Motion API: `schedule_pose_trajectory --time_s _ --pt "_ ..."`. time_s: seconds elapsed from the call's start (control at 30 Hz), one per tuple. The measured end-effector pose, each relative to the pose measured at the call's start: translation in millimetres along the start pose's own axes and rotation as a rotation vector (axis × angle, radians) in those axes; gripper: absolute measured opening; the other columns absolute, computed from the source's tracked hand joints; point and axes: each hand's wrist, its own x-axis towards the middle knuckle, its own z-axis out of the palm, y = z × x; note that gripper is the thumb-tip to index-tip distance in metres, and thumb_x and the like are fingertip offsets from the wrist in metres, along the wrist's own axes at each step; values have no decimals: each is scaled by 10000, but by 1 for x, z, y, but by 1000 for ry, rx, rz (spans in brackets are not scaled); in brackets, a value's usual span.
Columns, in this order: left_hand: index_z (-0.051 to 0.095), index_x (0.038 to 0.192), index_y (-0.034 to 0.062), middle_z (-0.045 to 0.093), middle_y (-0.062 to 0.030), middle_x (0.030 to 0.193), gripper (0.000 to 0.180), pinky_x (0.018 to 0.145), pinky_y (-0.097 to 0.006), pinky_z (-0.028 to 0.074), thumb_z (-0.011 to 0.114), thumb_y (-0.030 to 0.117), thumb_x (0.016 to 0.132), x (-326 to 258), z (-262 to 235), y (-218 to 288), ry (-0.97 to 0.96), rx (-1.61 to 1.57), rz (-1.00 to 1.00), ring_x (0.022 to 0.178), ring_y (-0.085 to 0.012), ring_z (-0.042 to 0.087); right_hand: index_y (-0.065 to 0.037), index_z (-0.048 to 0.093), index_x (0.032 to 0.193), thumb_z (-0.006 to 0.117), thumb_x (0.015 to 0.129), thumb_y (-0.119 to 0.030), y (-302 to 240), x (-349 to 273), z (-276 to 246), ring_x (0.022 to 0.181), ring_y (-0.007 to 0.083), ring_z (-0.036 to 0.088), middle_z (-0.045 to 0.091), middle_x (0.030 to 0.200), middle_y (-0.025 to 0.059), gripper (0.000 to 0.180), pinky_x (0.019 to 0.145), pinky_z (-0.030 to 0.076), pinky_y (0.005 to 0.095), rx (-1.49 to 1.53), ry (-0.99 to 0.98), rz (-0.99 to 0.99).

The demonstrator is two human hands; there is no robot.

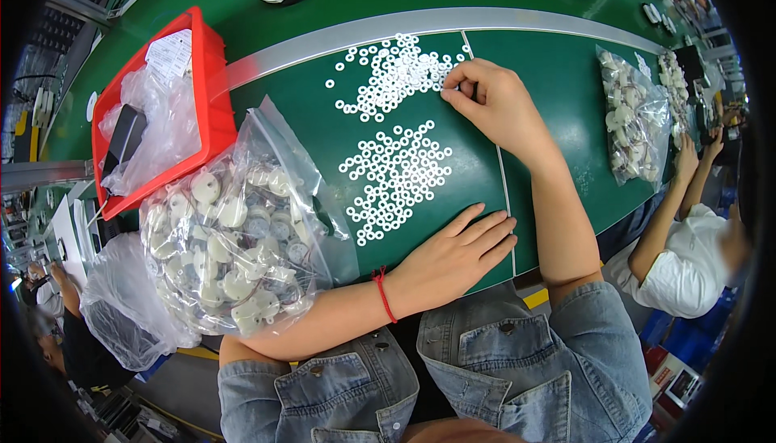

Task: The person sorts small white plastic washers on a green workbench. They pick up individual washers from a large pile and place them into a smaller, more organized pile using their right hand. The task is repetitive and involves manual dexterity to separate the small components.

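Up top, the right hand point(497, 103) is pinching at the upper ring cluster point(396, 75), its fingers point(457, 87) touching the cluster's right edge; the left hand point(453, 257) is lying flat and released, just below the lower ring cluster point(396, 180) on the green surface point(566, 111).

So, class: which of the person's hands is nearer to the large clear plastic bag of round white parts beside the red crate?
Left. The left hand lies flat just right of the bag; the right hand is farther off, at the upper white rings.
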Motion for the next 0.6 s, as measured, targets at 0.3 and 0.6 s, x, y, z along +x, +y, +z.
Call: schedule_pose_trajectory --time_s 0.3,0.6 --pt "591 1402 42 529 -122 1526 471 1244 -465 294 599 168 948 0 -1 0 0 21 3 1459 -254 457 17 703 951 723 913 -100 4 2 -10 620 130 565 645 711 49 125 593 464 316 130 -69 193" --pt "594 1392 44 534 -118 1519 455 1246 -466 295 586 167 955 0 0 1 9 27 -1 1459 -252 459 17 698 949 720 899 -44 11 1 -16 653 104 548 647 765 41 82 606 466 290 146 -122 112"
